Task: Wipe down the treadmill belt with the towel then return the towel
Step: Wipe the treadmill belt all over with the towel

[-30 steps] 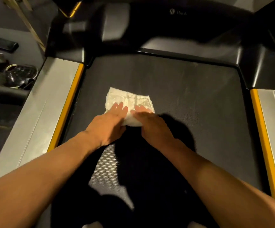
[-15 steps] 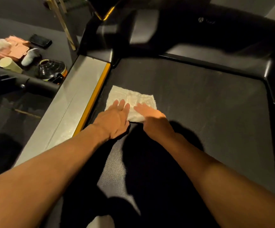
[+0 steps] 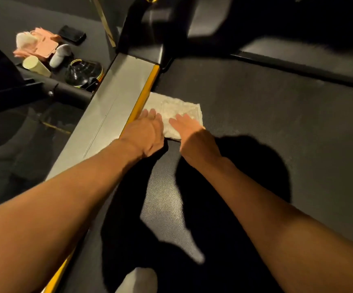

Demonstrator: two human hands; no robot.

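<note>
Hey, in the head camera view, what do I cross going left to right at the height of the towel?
Grey side rail, yellow edge strip, towel, bare treadmill belt. The left hand and right hand press flat on the towel, so I leave them out.

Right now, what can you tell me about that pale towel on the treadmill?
The towel is pale, off-white, with a nubbly cloth-like texture, folded into a flat rectangle. It lies on the dark treadmill belt, its left edge right against the yellow strip by the side rail. The left hand and right hand press flat on its near part, fingers straight.
</note>
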